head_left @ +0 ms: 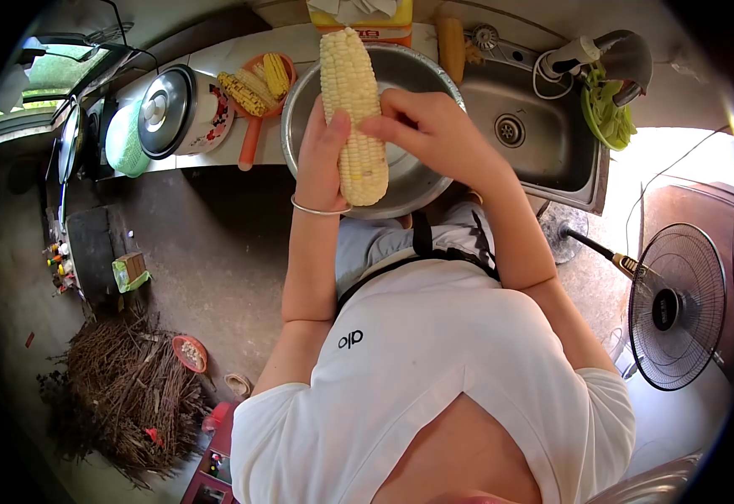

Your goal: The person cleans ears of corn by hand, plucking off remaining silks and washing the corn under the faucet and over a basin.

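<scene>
A pale corn cob [355, 118] stands nearly upright in the picture, above a large metal basin [417, 189]. My left hand [323, 160] grips its left side, thumb across the kernels, with a bangle at the wrist. On the right side of the cob, the thumb and bent fingers of my right hand [434, 134] touch the kernels. A few kernels near the cob's lower end look darker. The basin's inside is partly hidden by my hands and the cob.
An orange strainer [249, 143] with several cobs lies left of the basin, beside a lidded pot [203, 118]. Right of it are another cob [450, 50], a sink [543, 155] and a green basket of leaves [606, 109]. A fan [678, 307] stands at right.
</scene>
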